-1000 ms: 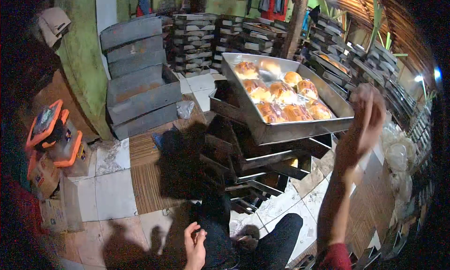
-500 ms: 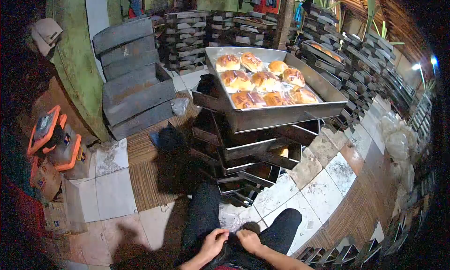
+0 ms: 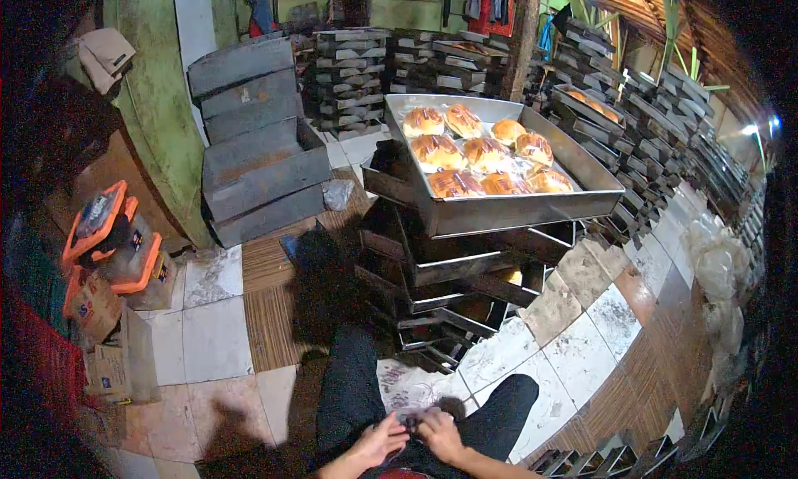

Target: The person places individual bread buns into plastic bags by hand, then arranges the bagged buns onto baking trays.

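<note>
Low in the view, between the dark-trousered knees, my left hand and my right hand are close together with fingers curled inward. Something small and dark shows between the fingertips, too blurred to name. Beyond the knees rises a stack of metal trays, set crosswise on one another. The top tray holds several glazed buns, which lie on shiny clear wrapping toward its left side. Neither hand touches the trays.
Large grey metal boxes are piled at the left, near orange-lidded containers and a cardboard box. More tray stacks line the back and right. Clear plastic bags are at the right. A wooden post stands behind the buns.
The view has shifted, so the surroundings appear slightly farther right. My hands have moved a little, with fingers now blurred and a small dark thing showing between them.
</note>
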`<state>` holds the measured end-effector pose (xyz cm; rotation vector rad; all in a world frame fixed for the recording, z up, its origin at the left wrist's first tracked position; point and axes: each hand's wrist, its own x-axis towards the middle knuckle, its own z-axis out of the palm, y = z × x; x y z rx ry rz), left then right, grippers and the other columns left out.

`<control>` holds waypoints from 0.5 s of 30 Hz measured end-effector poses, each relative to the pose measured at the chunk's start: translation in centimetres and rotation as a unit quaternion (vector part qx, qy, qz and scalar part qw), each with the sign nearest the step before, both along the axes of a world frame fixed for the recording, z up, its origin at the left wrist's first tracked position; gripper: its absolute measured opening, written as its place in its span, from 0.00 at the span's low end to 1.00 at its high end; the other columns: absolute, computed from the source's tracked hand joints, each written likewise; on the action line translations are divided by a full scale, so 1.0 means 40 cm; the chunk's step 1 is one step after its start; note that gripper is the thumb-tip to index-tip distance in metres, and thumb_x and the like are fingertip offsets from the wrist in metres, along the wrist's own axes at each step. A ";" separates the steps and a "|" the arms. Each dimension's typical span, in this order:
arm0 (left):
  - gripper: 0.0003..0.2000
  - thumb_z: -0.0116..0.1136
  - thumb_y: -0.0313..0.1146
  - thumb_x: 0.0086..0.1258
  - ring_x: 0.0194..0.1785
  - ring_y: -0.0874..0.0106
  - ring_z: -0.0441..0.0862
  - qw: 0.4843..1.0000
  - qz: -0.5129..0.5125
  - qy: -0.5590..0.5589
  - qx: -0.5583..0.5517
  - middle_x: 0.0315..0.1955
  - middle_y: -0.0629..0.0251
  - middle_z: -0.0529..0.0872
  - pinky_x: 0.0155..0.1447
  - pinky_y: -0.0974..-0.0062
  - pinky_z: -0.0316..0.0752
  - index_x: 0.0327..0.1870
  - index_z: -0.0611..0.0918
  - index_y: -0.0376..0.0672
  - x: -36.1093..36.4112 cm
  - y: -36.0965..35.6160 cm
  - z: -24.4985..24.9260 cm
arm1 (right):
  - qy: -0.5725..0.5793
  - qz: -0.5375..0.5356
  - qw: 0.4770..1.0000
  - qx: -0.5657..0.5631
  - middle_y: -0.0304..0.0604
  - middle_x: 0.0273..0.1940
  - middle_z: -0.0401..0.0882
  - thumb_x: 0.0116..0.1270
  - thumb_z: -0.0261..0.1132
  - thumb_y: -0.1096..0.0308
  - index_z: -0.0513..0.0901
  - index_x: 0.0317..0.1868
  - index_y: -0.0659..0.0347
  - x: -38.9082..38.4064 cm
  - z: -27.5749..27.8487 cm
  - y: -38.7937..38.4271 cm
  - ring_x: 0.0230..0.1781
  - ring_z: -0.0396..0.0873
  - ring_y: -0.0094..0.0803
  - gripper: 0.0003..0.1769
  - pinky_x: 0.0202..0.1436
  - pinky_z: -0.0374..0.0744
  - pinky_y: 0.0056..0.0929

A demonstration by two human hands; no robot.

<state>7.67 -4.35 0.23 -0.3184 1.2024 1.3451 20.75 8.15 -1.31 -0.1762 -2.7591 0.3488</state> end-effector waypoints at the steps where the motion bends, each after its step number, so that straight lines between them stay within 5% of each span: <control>1: 0.19 0.48 0.46 0.67 0.42 0.64 0.78 0.990 -0.002 -0.138 -0.031 0.41 0.59 0.79 0.49 0.67 0.72 0.48 0.74 0.38 -0.002 -0.003 -0.020 | -0.083 -0.032 0.978 -0.190 0.44 0.27 0.76 0.57 0.62 0.66 0.73 0.27 0.58 0.014 -0.036 -0.040 0.30 0.77 0.39 0.07 0.31 0.74 0.37; 2: 0.19 0.48 0.46 0.67 0.42 0.64 0.78 0.990 -0.004 -0.136 -0.029 0.41 0.59 0.79 0.49 0.67 0.72 0.48 0.74 0.38 -0.012 0.006 0.014 | -0.109 -0.149 0.930 -0.318 0.44 0.29 0.80 0.62 0.60 0.67 0.76 0.27 0.62 0.002 0.040 -0.088 0.32 0.79 0.41 0.09 0.37 0.76 0.42; 4: 0.20 0.50 0.44 0.67 0.45 0.61 0.76 0.986 0.035 -0.158 0.035 0.40 0.58 0.78 0.52 0.62 0.70 0.48 0.72 0.35 -0.020 0.021 0.106 | -0.107 -0.126 0.916 -0.366 0.53 0.37 0.78 0.61 0.59 0.68 0.78 0.39 0.64 -0.024 0.216 -0.128 0.38 0.77 0.46 0.09 0.42 0.76 0.33; 6: 0.15 0.50 0.36 0.67 0.43 0.63 0.77 0.984 0.031 -0.139 0.107 0.40 0.59 0.78 0.50 0.64 0.73 0.48 0.72 0.35 -0.019 0.025 0.089 | -0.127 -0.119 0.902 -0.395 0.54 0.42 0.77 0.60 0.61 0.66 0.78 0.41 0.60 -0.036 0.261 -0.117 0.43 0.77 0.47 0.10 0.46 0.74 0.38; 8: 0.10 0.49 0.27 0.67 0.42 0.66 0.78 0.988 0.055 0.096 0.109 0.40 0.59 0.78 0.47 0.68 0.76 0.47 0.72 0.35 -0.033 0.049 0.135 | 0.136 0.117 0.955 -0.238 0.43 0.27 0.80 0.59 0.62 0.69 0.76 0.27 0.63 -0.080 0.347 -0.074 0.27 0.80 0.42 0.07 0.33 0.78 0.37; 10: 0.09 0.47 0.22 0.66 0.41 0.68 0.79 0.938 0.133 0.180 0.264 0.39 0.57 0.79 0.45 0.68 0.79 0.46 0.72 0.35 -0.077 0.074 0.248 | 0.219 0.080 0.946 -0.223 0.46 0.27 0.79 0.54 0.64 0.69 0.76 0.29 0.60 -0.047 0.351 0.008 0.26 0.78 0.43 0.06 0.31 0.77 0.33; 12: 0.08 0.47 0.23 0.67 0.39 0.66 0.81 0.919 0.095 0.167 0.345 0.38 0.55 0.80 0.43 0.66 0.80 0.45 0.73 0.35 -0.117 0.077 0.358 | 0.241 -0.148 0.927 -0.247 0.52 0.47 0.75 0.49 0.68 0.68 0.72 0.49 0.65 -0.067 0.463 0.093 0.51 0.73 0.43 0.25 0.53 0.70 0.36; 13: 0.08 0.46 0.22 0.67 0.41 0.64 0.81 0.892 0.083 0.148 0.420 0.37 0.54 0.81 0.44 0.65 0.80 0.45 0.74 0.35 -0.124 0.082 0.377 | 0.253 -0.129 0.858 -0.428 0.52 0.58 0.65 0.49 0.69 0.66 0.62 0.60 0.65 -0.097 0.493 0.133 0.61 0.62 0.41 0.38 0.63 0.60 0.35; 14: 0.07 0.47 0.22 0.67 0.42 0.65 0.81 0.871 0.071 0.186 0.450 0.38 0.53 0.81 0.47 0.66 0.78 0.44 0.75 0.35 -0.131 0.088 0.409 | 0.252 -0.131 0.840 -0.462 0.51 0.61 0.60 0.48 0.70 0.64 0.54 0.64 0.64 -0.121 0.528 0.167 0.64 0.57 0.39 0.46 0.66 0.55 0.35; 15: 0.07 0.47 0.22 0.67 0.42 0.66 0.80 0.850 0.058 0.253 0.459 0.39 0.53 0.81 0.48 0.67 0.77 0.44 0.75 0.35 -0.147 0.095 0.415 | 0.182 -0.150 0.873 -0.428 0.49 0.56 0.67 0.51 0.69 0.65 0.61 0.61 0.64 -0.128 0.607 0.173 0.58 0.65 0.36 0.38 0.61 0.63 0.32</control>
